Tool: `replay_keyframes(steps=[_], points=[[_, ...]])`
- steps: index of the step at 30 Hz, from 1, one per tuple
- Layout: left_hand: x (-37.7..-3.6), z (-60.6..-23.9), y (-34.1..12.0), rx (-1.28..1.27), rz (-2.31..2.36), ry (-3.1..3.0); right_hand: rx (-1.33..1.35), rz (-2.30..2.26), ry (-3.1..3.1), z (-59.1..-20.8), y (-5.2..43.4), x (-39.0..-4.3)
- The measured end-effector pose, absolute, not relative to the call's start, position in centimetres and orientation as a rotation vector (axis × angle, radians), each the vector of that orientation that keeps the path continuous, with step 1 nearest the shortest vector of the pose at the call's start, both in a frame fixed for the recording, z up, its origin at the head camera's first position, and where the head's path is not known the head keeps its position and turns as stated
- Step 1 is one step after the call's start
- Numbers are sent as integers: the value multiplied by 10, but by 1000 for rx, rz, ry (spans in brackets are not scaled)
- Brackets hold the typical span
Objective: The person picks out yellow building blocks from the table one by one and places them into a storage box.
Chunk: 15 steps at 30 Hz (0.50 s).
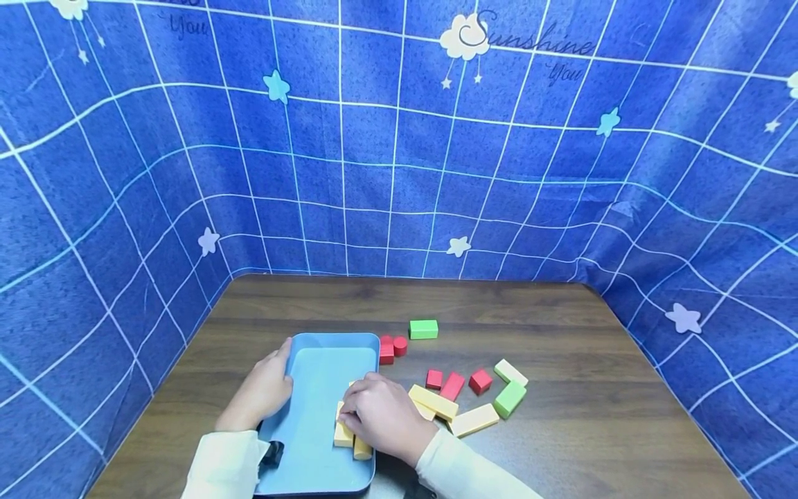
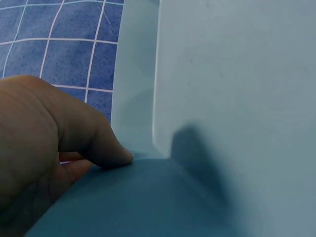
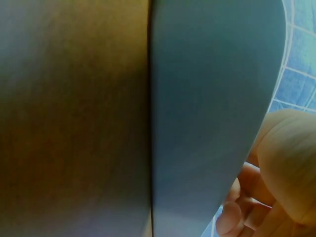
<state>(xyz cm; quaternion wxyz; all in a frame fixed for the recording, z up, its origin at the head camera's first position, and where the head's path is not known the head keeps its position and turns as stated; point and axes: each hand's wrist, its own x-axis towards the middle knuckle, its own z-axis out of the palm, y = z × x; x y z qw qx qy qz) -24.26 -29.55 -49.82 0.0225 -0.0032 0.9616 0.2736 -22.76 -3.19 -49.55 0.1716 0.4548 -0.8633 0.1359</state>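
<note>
While the left hand (image 1: 264, 388) grips the left rim of the blue tray (image 1: 312, 443) on the counter (image 1: 561, 416), the right hand (image 1: 383, 416) curls over yellow blocks (image 1: 344, 435) by the tray's right wall. Best to seat each block flat and snug; loose blocks (image 1: 474, 395) wait right of the tray.

I see a dark wooden table (image 1: 561, 443) backed by a blue checked cloth (image 1: 399, 173) with stars and clouds. On the table lie a green block (image 1: 423, 329), two red pieces (image 1: 393, 348), a second green block (image 1: 509, 399) and a cream block (image 1: 510, 372).
</note>
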Motion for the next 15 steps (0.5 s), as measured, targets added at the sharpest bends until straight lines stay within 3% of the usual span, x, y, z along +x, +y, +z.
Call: replay_keyframes(steps=[15], points=[[-241, -498, -295, -13, 866, 2959, 1257, 350, -2403, -495, -32, -227]])
